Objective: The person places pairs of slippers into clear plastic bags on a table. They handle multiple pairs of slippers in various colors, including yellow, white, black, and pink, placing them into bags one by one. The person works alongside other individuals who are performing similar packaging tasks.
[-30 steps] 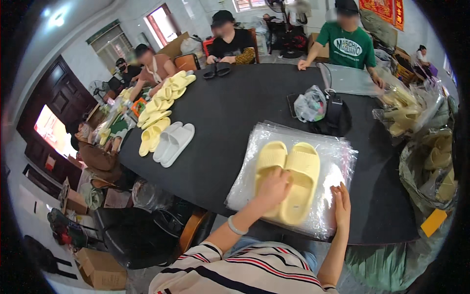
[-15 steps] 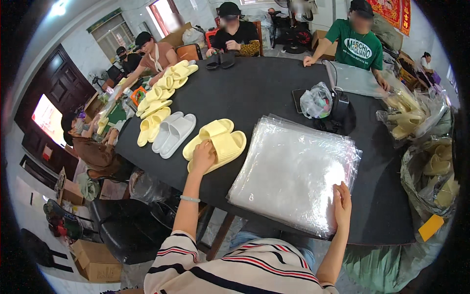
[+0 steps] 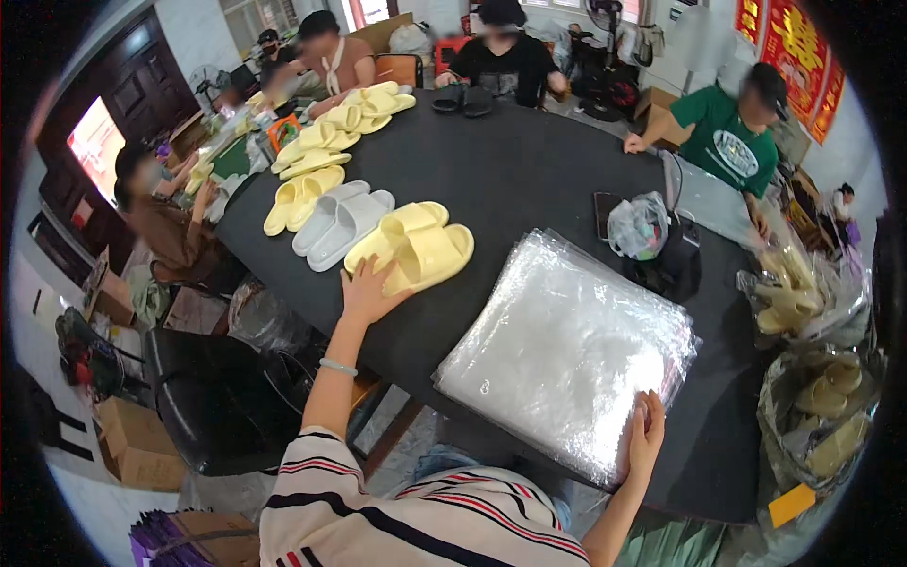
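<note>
At the center we find a pair of yellow slippers (image 3: 430,260) lying side by side on the black table (image 3: 444,170), soles down, toes pointing rightward and away. The left hand (image 3: 373,293) is open, its fingers spread and touching the heel ends; a pale bracelet (image 3: 338,367) circles the wrist. Well apart from it, the right hand (image 3: 645,435) rests at the right edge of a stack of clear bags (image 3: 567,350), its fingers loosely bent and unclenched.

Moving left from the central pair, we note grey slippers (image 3: 348,225) just beside it, then a row of more yellow slippers (image 3: 304,200) running toward the far side. Beyond the stack we observe a phone (image 3: 606,210) and a knotted plastic bag (image 3: 637,227); the black object (image 3: 678,253) beside them is probably a device, though its outline is unclear. Farther out, we see black slippers (image 3: 463,100) at the far edge and, to their right, a co-worker in a green shirt (image 3: 732,137).
</note>
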### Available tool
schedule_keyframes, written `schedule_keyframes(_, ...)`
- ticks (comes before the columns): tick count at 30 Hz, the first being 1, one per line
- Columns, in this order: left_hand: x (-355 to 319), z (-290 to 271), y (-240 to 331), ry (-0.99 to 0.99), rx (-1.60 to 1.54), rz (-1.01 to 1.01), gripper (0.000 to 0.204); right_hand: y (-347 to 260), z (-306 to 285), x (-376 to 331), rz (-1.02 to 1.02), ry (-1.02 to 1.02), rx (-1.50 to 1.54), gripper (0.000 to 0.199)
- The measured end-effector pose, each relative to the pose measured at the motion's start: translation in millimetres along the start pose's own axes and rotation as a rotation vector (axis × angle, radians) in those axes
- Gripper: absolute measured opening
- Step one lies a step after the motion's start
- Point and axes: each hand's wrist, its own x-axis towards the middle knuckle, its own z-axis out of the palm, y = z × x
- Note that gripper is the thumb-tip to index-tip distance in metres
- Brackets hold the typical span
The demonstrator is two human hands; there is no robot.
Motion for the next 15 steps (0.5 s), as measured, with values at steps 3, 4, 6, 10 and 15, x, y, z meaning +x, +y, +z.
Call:
schedule_keyframes(3,8,7,-2,0.087,-0.06,-0.16,0.079,7,-2,0,-0.036,0.007,-0.068,0.04)
schedule_keyframes(4,11,8,-3,0.089,-0.062,-0.174,0.079,6,-2,0,-0.037,0.003,-0.072,0.04)
schedule_keyframes(6,20,8,-8,0.092,-0.067,-0.203,0.079,3,-1,0,-0.037,-0.006,-0.08,0.04)
schedule_keyframes(10,38,8,-32,0.127,-0.079,-0.235,0.077,13,-1,-2,-0.038,0.0,-0.062,0.04)
schedule_keyframes(15,66,3,-64,0.057,-0.019,-0.335,0.084,5,5,-4,-0.006,-0.006,0.05,0.038)
